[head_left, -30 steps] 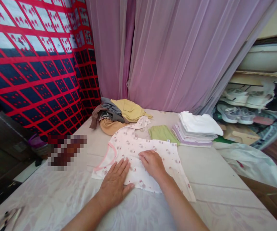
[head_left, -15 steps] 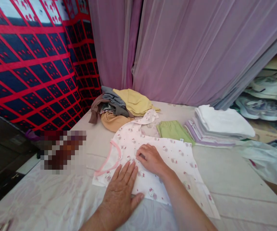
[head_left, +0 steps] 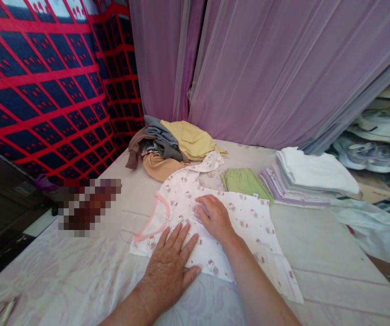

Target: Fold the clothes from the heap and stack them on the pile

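Observation:
A pale pink children's T-shirt (head_left: 249, 222) with small cartoon cat prints lies spread on the bed, its pink-trimmed neckline facing left. One sleeve stretches up toward a clothes pile, and my right forearm hides part of the body. Flat on the shirt below the neckline rests my left hand (head_left: 171, 265), fingers spread. My right hand (head_left: 215, 219) is over the middle of the shirt with its fingers loosely bent and apart, holding nothing. Just beyond the shirt's upper edge lies a folded green garment (head_left: 244, 183).
A loose heap of clothes, topped by a yellow garment (head_left: 191, 138), sits at the back. Right of the green garment stands a folded stack (head_left: 313, 172) with white on top. Purple curtains (head_left: 266, 68) hang behind the bed. Shoes (head_left: 368, 151) fill a rack at the right.
My right hand's fingers have loosened and straightened somewhat from a tighter curl. My left hand stays flat on the T-shirt, its fingers a little wider apart. The view has shifted slightly.

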The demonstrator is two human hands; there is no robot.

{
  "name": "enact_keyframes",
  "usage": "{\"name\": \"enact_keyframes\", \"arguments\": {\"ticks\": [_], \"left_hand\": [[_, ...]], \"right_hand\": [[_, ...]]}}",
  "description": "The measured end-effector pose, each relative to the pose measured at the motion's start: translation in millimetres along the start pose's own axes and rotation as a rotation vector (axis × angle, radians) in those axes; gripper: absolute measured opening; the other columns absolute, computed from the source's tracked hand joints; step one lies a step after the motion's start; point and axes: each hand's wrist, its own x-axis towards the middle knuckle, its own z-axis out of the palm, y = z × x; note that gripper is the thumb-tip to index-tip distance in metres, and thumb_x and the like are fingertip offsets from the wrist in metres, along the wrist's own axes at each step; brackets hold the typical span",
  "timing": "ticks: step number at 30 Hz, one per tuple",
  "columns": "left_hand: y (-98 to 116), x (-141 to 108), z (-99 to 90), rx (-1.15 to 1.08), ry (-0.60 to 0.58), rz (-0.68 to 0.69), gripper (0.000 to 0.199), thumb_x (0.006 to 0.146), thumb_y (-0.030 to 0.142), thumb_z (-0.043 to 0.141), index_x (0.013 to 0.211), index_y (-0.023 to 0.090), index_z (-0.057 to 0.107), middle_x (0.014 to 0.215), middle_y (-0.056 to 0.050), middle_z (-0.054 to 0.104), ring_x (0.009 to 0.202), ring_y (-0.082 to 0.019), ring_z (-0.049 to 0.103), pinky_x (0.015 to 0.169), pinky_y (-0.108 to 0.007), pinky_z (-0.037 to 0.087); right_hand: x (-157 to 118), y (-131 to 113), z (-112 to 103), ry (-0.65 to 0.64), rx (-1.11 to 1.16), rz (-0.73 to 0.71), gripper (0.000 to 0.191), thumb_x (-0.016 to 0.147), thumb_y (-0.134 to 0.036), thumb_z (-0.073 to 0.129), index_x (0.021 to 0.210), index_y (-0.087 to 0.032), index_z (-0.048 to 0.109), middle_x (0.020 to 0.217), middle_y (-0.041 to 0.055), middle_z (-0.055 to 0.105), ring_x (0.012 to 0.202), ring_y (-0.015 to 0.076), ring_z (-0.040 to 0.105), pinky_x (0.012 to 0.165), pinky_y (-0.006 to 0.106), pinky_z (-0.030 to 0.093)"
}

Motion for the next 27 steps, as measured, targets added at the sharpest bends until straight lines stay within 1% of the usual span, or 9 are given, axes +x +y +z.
{"name": "enact_keyframes", "arguments": {"ticks": [2, 4, 7, 10, 16, 18, 20, 23, 27], "left_hand": [[0, 0, 0.6, 0.0, 0.002, -0.001, 0.062, 0.089, 0.061, 0.037, 0.142, 0.029, 0.037, 0.15, -0.008, 0.034, 0.138, -0.03, 0.028, 0.11, -0.053, 0.023], [0, 0, 1.1, -0.004, 0.004, -0.003, 0.062, 0.088, 0.061, 0.038, 0.141, 0.028, 0.038, 0.15, -0.009, 0.034, 0.137, -0.031, 0.029, 0.109, -0.053, 0.024], [0, 0, 0.1, -0.006, 0.0, -0.006, 0.061, 0.088, 0.06, 0.04, 0.141, 0.029, 0.038, 0.151, -0.009, 0.032, 0.137, -0.031, 0.028, 0.11, -0.053, 0.023], [2, 1, -3.4, 0.005, -0.029, -0.016, 0.06, 0.089, 0.057, 0.04, 0.142, 0.03, 0.037, 0.152, -0.008, 0.03, 0.138, -0.029, 0.027, 0.111, -0.051, 0.021], [3, 2, -8.5, 0.018, -0.061, -0.03, 0.06, 0.089, 0.058, 0.039, 0.141, 0.03, 0.038, 0.152, -0.008, 0.03, 0.138, -0.029, 0.028, 0.111, -0.05, 0.021], [3, 2, -8.4, 0.019, -0.054, -0.027, 0.06, 0.089, 0.058, 0.039, 0.141, 0.03, 0.038, 0.152, -0.007, 0.031, 0.137, -0.029, 0.029, 0.111, -0.05, 0.02], [3, 2, -8.0, 0.018, -0.048, -0.019, 0.06, 0.089, 0.059, 0.038, 0.141, 0.03, 0.038, 0.151, -0.007, 0.033, 0.137, -0.029, 0.029, 0.111, -0.049, 0.019], [3, 3, -7.9, 0.026, -0.044, -0.014, 0.06, 0.089, 0.059, 0.039, 0.141, 0.028, 0.039, 0.149, -0.009, 0.035, 0.136, -0.029, 0.031, 0.111, -0.05, 0.02], [2, 4, -7.7, 0.048, -0.028, -0.013, 0.06, 0.088, 0.058, 0.041, 0.14, 0.028, 0.041, 0.149, -0.01, 0.036, 0.136, -0.03, 0.032, 0.11, -0.049, 0.022]], "right_hand": [[-1, -2, 3, -0.036, -0.097, -0.021, 0.037, 0.088, -0.036, 0.05, 0.122, -0.021, 0.056, 0.13, 0.0118, 0.053, 0.121, 0.0246, 0.045, 0.1, 0.04, 0.034], [-2, -3, 6, -0.101, -0.19, 0.024, 0.051, 0.087, -0.045, 0.052, 0.132, -0.022, 0.049, 0.144, 0.0136, 0.039, 0.134, 0.03, 0.031, 0.105, 0.048, 0.026], [0, -3, 12, -0.149, -0.276, 0.159, 0.056, 0.088, -0.051, 0.048, 0.137, -0.023, 0.044, 0.151, 0.0137, 0.027, 0.139, 0.0322, 0.019, 0.107, 0.054, 0.018], [1, -3, 14, -0.163, -0.302, 0.209, 0.054, 0.091, -0.05, 0.044, 0.138, -0.026, 0.042, 0.152, 0.0116, 0.028, 0.14, 0.0293, 0.018, 0.109, 0.052, 0.016], [1, -2, 10, -0.2, -0.277, 0.206, 0.05, 0.095, -0.046, 0.033, 0.14, -0.026, 0.04, 0.152, 0.0101, 0.028, 0.14, 0.0263, 0.02, 0.11, 0.05, 0.014], [0, -1, 10, -0.219, -0.265, 0.188, 0.053, 0.094, -0.049, 0.032, 0.141, -0.026, 0.038, 0.152, 0.0103, 0.027, 0.141, 0.0265, 0.019, 0.11, 0.052, 0.013], [0, -1, 11, -0.224, -0.272, 0.17, 0.059, 0.091, -0.055, 0.037, 0.141, -0.025, 0.038, 0.153, 0.0118, 0.024, 0.141, 0.0289, 0.017, 0.11, 0.054, 0.011], [0, -2, 12, -0.189, -0.3, 0.172, 0.06, 0.089, -0.055, 0.042, 0.14, -0.024, 0.041, 0.153, 0.0139, 0.025, 0.14, 0.0311, 0.019, 0.109, 0.055, 0.013], [-2, -8, 3, -0.066, -0.319, 0.177, 0.046, 0.094, -0.039, 0.039, 0.136, -0.022, 0.047, 0.148, 0.0126, 0.035, 0.137, 0.0277, 0.026, 0.11, 0.051, 0.016]]}}
